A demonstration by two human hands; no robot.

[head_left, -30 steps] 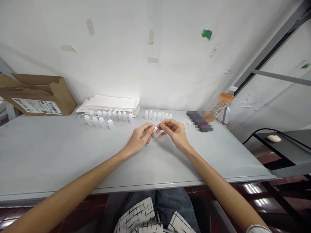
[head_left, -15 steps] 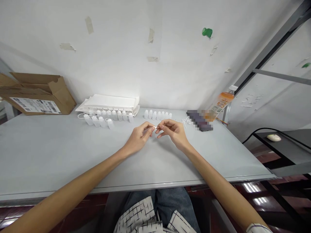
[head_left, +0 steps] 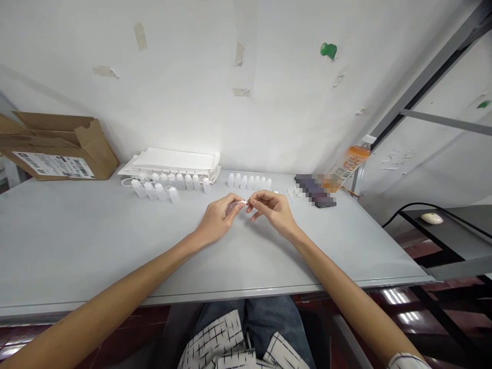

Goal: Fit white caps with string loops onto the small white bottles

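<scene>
In the middle of the table, my left hand (head_left: 217, 219) is closed around a small whitish plastic bottle (head_left: 244, 202), mostly hidden by the fingers; only its white tip shows clearly. My right hand (head_left: 277, 211) meets it from the other side, thumb and forefinger pinched together at that tip. Whatever sits between these right fingertips is too small to make out. Behind the hands stands a row of small translucent bottles (head_left: 244, 182). Several small white pieces (head_left: 294, 192) lie loose beyond my right hand.
More small bottles (head_left: 159, 191), some with tube-like loops, stand at left before a stack of white sheets (head_left: 175, 160). An opened cardboard box (head_left: 103, 156) is at far left. A dark phone-like object (head_left: 313, 187), partly pixelated, and an orange drink bottle (head_left: 355, 156) are at right.
Both hands stay nearly in place, still meeting at the white tip. The right fingers have shifted very slightly; the view has moved a little.
</scene>
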